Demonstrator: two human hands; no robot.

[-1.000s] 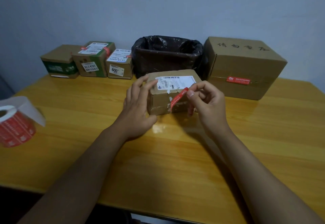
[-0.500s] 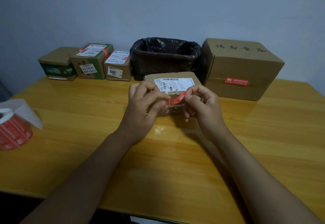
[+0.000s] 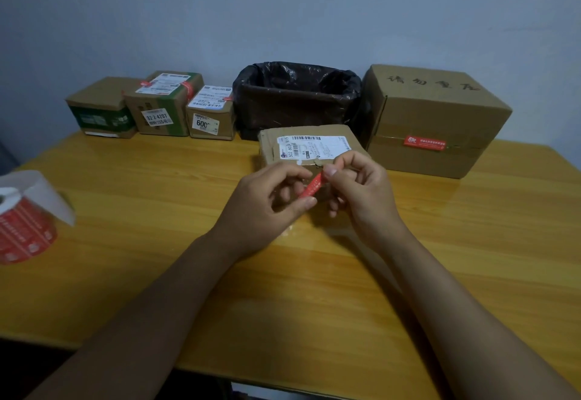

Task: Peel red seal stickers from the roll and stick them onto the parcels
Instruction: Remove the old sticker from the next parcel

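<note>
A red seal sticker (image 3: pixel 312 187) is stretched between my two hands just in front of a brown parcel (image 3: pixel 273 138) with a white shipping label. My left hand (image 3: pixel 264 208) pinches the sticker's lower end. My right hand (image 3: pixel 358 192) pinches its upper end between thumb and forefinger. Both hands hide the parcel's front face. The roll of red stickers (image 3: pixel 23 230) lies at the table's left edge with a loose tail of white backing paper.
Along the wall stand three small parcels (image 3: pixel 160 107), a black-lined bin (image 3: pixel 295 97) and a large carton (image 3: pixel 434 119) with a red sticker on its front. The wooden table (image 3: pixel 314 305) reaches to the near edge below my forearms.
My left hand left the parcel's side and took the sticker's lower end. The sticker has come away from the parcel's front edge and both hands have drawn slightly toward me.
</note>
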